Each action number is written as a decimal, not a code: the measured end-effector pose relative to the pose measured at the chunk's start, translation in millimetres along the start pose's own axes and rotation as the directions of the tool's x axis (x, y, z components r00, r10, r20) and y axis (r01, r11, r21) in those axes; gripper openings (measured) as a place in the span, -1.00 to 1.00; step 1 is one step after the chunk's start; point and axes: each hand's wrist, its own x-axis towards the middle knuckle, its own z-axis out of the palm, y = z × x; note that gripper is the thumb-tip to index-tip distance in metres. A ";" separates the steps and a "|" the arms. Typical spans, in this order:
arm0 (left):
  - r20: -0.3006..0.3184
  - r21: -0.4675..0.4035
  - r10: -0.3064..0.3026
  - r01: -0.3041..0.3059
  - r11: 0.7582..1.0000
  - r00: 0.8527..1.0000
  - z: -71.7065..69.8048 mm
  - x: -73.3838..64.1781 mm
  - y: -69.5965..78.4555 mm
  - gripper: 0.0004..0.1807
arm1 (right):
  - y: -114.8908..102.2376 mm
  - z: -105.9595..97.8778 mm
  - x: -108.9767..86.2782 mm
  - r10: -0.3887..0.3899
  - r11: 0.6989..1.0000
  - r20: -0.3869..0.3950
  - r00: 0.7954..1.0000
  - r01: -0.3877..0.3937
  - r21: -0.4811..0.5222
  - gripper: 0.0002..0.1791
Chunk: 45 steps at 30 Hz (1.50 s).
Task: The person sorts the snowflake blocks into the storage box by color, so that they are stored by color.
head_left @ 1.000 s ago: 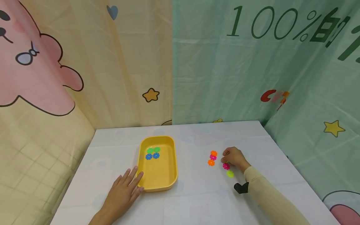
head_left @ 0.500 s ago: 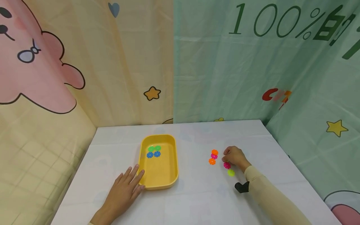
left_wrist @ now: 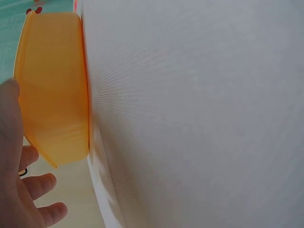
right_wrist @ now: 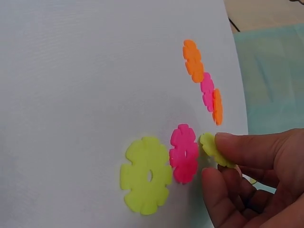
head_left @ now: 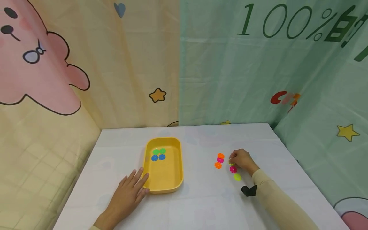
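Observation:
My right hand pinches a yellow-green flower-shaped plastic disc between thumb and fingers, tilted close over the table. Beside it lie a pink flower disc and a second yellow-green disc, both flat. Farther left in the head view are an orange disc, a pink disc and another orange disc in a short column. My left hand, fingers spread, rests against the near left rim of the yellow tray; its thumb touches the rim in the left wrist view.
Inside the tray, two green discs sit above two blue discs. The white-covered table has patterned curtains behind and at both sides. A black strap end hangs by the right sleeve.
The yellow-green disc under my right fingertips shows more than before, with the hand almost in place. My left hand stays at the tray; the head view has shifted slightly.

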 end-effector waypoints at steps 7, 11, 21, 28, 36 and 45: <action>-0.010 0.007 0.003 -0.003 1.000 1.000 -1.0 1.0 1.9 -0.37 | -6.0 -6.8 0.9 0.004 0.994 -0.005 1.000 -0.003 0.108 -0.87; -0.002 0.013 0.001 -0.001 1.000 1.000 -2.3 1.4 1.1 -0.37 | -10.3 -8.4 2.5 0.012 0.988 -0.009 1.000 -0.011 0.156 -0.83; 0.026 0.000 -0.006 0.006 1.000 1.000 -2.6 2.0 2.0 -0.36 | -20.6 -13.4 2.8 -0.022 0.956 -0.036 0.999 0.032 0.292 -0.75; 0.057 -0.008 -0.027 0.028 1.000 0.998 -2.2 0.5 1.5 -0.36 | -34.3 -17.0 2.4 -0.050 0.924 -0.042 0.998 0.062 0.377 -0.66; 0.045 -0.006 -0.025 0.026 1.000 0.999 -3.3 -0.3 1.9 -0.36 | -59.8 -14.0 4.8 -0.070 0.877 -0.015 0.997 0.068 0.475 -0.63; 0.044 -0.002 -0.022 0.022 1.000 0.999 -3.7 0.5 2.4 -0.36 | -93.3 -7.3 5.9 -0.062 0.862 0.014 0.998 0.046 0.505 -0.68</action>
